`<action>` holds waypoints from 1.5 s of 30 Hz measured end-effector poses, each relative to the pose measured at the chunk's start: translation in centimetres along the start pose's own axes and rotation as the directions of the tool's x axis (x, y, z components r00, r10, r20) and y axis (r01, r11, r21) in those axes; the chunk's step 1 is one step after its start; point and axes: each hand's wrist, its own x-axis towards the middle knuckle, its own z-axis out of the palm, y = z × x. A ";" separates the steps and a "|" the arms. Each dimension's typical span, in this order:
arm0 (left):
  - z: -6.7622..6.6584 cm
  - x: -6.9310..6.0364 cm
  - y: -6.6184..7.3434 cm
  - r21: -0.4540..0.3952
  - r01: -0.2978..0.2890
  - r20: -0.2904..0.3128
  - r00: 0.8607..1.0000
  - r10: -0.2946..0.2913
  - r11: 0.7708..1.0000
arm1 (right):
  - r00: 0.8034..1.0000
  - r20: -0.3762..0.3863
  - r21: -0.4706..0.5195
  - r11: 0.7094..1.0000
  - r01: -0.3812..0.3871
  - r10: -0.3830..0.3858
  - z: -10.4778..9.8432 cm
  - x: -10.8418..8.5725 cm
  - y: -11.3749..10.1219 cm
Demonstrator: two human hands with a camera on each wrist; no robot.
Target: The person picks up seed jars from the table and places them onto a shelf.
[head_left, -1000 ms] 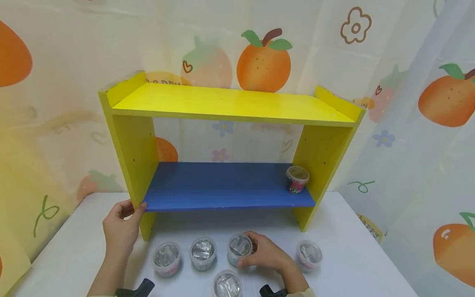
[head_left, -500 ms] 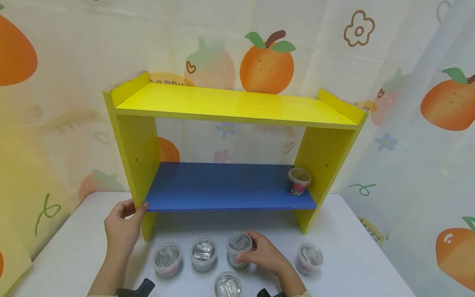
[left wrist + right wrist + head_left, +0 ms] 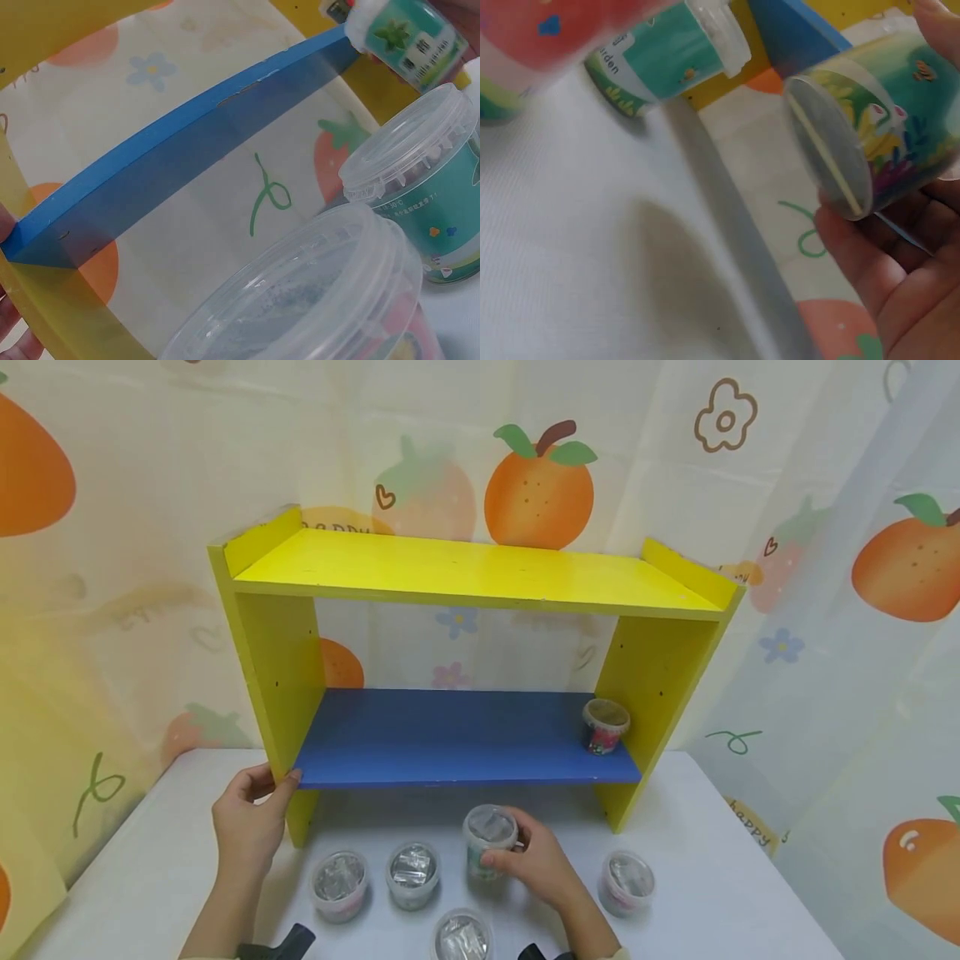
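Note:
My right hand (image 3: 543, 864) grips a clear plastic tub (image 3: 491, 843) with a lid and silvery packing in its top. It is lifted off the white table; its bottom and the green garden-print label (image 3: 896, 112) show in the right wrist view. On the left, my left hand (image 3: 249, 818) holds the lower side of a yellow-and-blue shelf unit (image 3: 457, 735), thumb on the blue board's front corner and fingers behind the yellow panel. Another tub (image 3: 604, 727) with a red label stands at the right end of the blue board.
Two tubs, one at left (image 3: 339, 885) and one beside it (image 3: 412, 877), stand in front of the unit. Another tub (image 3: 461, 935) is near the bottom edge, and a pink-labelled tub (image 3: 627, 883) stands to the right. A fruit-print curtain (image 3: 810, 710) hangs behind.
My right hand has raised the tub off the table and moved it slightly toward the shelf unit. The left hand keeps its hold; the view shifted a little.

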 end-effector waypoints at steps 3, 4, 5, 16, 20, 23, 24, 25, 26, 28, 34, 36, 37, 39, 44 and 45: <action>-0.1 0.0 0.0 -0.001 0.004 0.004 1.000 -0.004 1.000 | 0.999 -0.048 0.035 0.999 0.019 -0.017 0.0 0.0 -0.7; -0.2 0.0 0.0 -0.004 0.005 0.009 1.000 -0.005 1.000 | 0.997 -0.066 0.045 0.999 0.030 -0.027 0.0 0.0 -1.0; -0.2 -0.1 0.0 -0.005 0.005 0.011 1.000 -0.005 1.000 | 0.996 -0.082 0.052 0.998 0.043 -0.038 0.0 0.0 -1.2; 0.0 0.0 -0.1 -0.023 -0.042 -0.019 0.999 0.042 0.999 | 0.963 -0.223 0.059 0.984 0.167 -0.150 -0.3 0.6 -3.1; 0.0 0.0 -0.2 -0.024 -0.035 -0.020 0.999 0.035 0.999 | 0.951 -0.257 0.008 0.984 0.180 -0.172 -0.3 1.0 -4.0; 0.0 0.0 -0.2 -0.026 -0.036 -0.021 0.999 0.035 0.999 | 0.940 -0.269 -0.030 0.978 0.209 -0.209 -0.5 1.3 -4.7; 0.0 0.0 -0.2 -0.027 -0.038 -0.021 0.999 0.037 0.999 | 0.937 -0.271 -0.042 0.976 0.215 -0.219 -0.6 1.4 -4.9; 0.0 0.0 -0.2 -0.028 -0.039 -0.022 0.999 0.039 0.999 | 0.935 -0.274 -0.055 0.974 0.220 -0.226 -0.7 1.5 -5.1; 0.0 0.0 -0.2 -0.028 -0.040 -0.020 0.999 0.039 0.999 | 0.933 -0.277 -0.064 0.973 0.222 -0.231 -0.8 1.6 -5.3; 0.0 0.0 -0.1 -0.027 -0.040 -0.018 0.999 0.040 0.999 | 0.930 -0.287 -0.086 0.973 0.215 -0.231 -0.9 1.9 -5.7; 0.0 -0.1 0.0 -0.025 -0.039 -0.009 0.999 0.039 0.999 | 0.928 -0.297 -0.136 0.972 0.193 -0.226 -1.3 2.9 -6.9; 0.0 0.0 0.0 -0.025 -0.043 -0.010 0.999 0.043 0.999 | 0.931 -0.299 -0.148 0.974 0.173 -0.211 -1.4 3.2 -7.1; 0.0 0.0 0.0 -0.025 -0.045 -0.011 0.999 0.045 0.999 | 0.932 -0.302 -0.154 0.975 0.161 -0.202 -1.5 3.3 -7.2; 0.0 0.0 0.0 -0.025 -0.048 -0.013 0.999 0.047 0.999 | 0.934 -0.308 -0.163 0.977 0.135 -0.180 -1.5 3.6 -7.2; 0.0 -0.1 -0.1 -0.022 -0.048 -0.014 0.999 0.047 0.999 | 0.935 -0.318 -0.175 0.979 0.108 -0.160 -1.5 4.0 -7.3; 0.0 -0.1 -0.1 -0.022 -0.049 -0.015 0.999 0.048 0.999 | 0.934 -0.320 -0.183 0.977 0.107 -0.162 -1.5 4.1 -7.3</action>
